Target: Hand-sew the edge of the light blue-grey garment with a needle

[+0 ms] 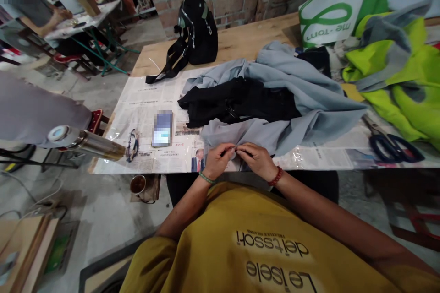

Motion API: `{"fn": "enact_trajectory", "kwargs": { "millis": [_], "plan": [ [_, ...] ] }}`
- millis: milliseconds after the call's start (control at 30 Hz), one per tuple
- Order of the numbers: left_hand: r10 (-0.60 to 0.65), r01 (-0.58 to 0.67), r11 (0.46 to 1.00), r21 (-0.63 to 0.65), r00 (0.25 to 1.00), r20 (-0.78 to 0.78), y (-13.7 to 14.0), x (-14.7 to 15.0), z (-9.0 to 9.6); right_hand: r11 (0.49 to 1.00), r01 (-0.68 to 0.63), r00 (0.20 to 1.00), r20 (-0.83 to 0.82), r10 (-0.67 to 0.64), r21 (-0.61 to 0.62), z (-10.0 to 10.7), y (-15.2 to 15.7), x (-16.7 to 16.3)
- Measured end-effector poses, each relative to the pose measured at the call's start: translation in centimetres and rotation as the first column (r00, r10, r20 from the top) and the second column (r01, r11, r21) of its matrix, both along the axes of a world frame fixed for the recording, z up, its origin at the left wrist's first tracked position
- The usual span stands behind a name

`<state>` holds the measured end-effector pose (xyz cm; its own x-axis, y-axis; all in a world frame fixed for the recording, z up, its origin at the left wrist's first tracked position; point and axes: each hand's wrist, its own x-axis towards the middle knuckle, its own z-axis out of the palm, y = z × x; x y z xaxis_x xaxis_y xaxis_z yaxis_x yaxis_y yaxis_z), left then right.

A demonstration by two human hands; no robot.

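At the table's front edge, my left hand and my right hand meet with their fingertips pinched close together. Whatever lies between the fingers is too small to make out. Just beyond them spreads a light grey garment, its near edge reaching my fingers; I cannot tell whether they grip it. A black cloth piece lies crumpled on top of the grey garment. My left wrist wears a green bracelet, my right a red beaded one.
Newspaper covers the table. A phone, eyeglasses and a steel flask are at left. Large scissors lie right, near a yellow-green garment. Behind stand a black bag and a white-green bag. A person sits far left.
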<state>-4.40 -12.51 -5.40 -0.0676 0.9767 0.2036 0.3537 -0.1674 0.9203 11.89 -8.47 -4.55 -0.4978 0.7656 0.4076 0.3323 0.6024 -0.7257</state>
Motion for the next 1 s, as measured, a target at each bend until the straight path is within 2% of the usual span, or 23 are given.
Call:
{"fn": "enact_trajectory", "kwargs": {
  "millis": [167,300,400,467,633,867,1000],
  "plan": [
    [0.031,-0.03,0.999,0.023,0.999,-0.028,0.1,0.3,0.3,0.997,0.046,0.999,-0.023,-0.045,0.064,0.2,-0.1,0.1],
    [0.046,-0.039,0.996,0.08,0.994,-0.094,0.2,0.4,0.8,0.991,0.127,0.988,-0.099,-0.122,0.048,1.1,-0.2,0.5],
    [0.011,0.002,0.995,0.099,0.992,-0.123,0.2,0.3,1.1,0.994,0.107,0.985,-0.131,-0.111,-0.034,1.5,-0.3,0.3],
    [-0.007,0.018,0.997,0.082,0.992,-0.128,0.1,0.2,1.1,0.987,0.098,0.982,-0.145,-0.117,-0.131,1.4,-0.3,-0.1],
    [-0.033,0.04,0.998,0.046,0.991,-0.13,0.0,0.1,1.1,0.928,0.094,0.962,-0.207,-0.178,-0.36,0.6,-0.2,-0.8],
    [0.012,-0.007,0.999,0.05,0.994,-0.112,0.1,0.1,1.0,0.845,0.097,0.896,-0.323,-0.303,-0.525,0.7,0.2,-1.2],
    [0.02,-0.016,0.999,0.046,0.997,-0.076,0.1,0.1,1.2,0.831,0.08,0.875,-0.36,-0.323,-0.551,1.0,0.3,-1.5]
  ]
}}
